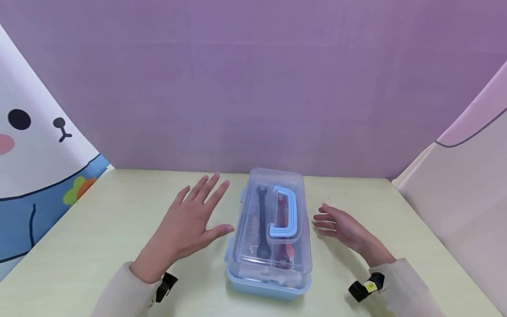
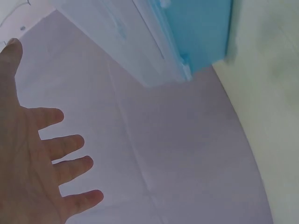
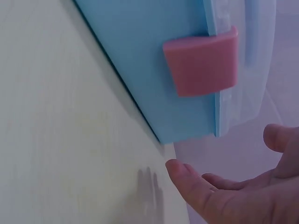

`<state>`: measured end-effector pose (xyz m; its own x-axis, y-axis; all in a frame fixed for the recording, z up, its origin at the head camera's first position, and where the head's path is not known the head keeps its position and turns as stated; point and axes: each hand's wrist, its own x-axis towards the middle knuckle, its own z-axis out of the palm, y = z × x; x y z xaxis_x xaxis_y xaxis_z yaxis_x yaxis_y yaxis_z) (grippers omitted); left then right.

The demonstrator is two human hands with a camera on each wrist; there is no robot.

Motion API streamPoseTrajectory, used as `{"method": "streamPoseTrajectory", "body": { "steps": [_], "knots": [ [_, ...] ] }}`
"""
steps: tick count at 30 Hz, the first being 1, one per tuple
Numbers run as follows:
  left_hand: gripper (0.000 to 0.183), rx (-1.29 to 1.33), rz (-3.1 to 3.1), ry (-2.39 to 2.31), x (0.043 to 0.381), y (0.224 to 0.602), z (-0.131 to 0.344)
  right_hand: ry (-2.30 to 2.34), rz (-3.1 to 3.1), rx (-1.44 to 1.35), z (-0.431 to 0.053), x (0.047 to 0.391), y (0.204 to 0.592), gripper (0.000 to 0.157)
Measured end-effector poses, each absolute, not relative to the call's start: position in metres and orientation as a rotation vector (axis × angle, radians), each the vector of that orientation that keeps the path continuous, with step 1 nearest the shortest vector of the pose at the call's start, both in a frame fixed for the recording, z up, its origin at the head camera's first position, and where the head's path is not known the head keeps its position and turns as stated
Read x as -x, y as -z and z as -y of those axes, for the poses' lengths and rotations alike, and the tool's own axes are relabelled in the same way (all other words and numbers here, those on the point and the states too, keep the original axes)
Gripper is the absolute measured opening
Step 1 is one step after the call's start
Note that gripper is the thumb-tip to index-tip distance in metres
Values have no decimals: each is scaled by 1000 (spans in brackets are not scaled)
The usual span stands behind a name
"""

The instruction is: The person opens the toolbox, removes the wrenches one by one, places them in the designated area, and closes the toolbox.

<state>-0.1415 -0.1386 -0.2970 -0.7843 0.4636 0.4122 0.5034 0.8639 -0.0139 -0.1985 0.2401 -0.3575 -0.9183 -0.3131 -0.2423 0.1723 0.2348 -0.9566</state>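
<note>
On the table stands a toolbox [image 1: 273, 281] with a light blue base, a clear lid [image 1: 245, 207] and a blue handle [image 1: 292, 213]. The lid is down. Through it show a dark wrench [image 1: 262, 224] and a red-handled tool [image 1: 286, 253]. My left hand [image 1: 188, 224] hovers left of the box, fingers spread and straight, holding nothing. On the other side my right hand [image 1: 346, 226] is held apart from the box, fingers loosely bent and without anything in them. A pink latch [image 3: 201, 65] on the box's side appears in the right wrist view, fastened over the lid's edge.
The pale table [image 1: 130, 198] runs back to a purple backdrop [image 1: 253, 88]. Printed cloth with a cartoon animal [image 1: 39, 154] hangs at the left, and a pale cloth panel [image 1: 467, 189] borders the right. Both wrists carry small black devices.
</note>
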Motion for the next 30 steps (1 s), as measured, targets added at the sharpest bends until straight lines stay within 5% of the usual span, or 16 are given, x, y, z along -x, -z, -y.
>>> {"method": "streamPoseTrajectory", "body": {
  "steps": [14, 30],
  "knots": [
    [86, 858, 2530, 126, 124, 300, 114, 1793, -1948, 136, -230, 196, 361, 70],
    [101, 983, 2625, 168, 105, 317, 84, 1884, -1660, 271, -223, 189, 369, 29]
  ]
}}
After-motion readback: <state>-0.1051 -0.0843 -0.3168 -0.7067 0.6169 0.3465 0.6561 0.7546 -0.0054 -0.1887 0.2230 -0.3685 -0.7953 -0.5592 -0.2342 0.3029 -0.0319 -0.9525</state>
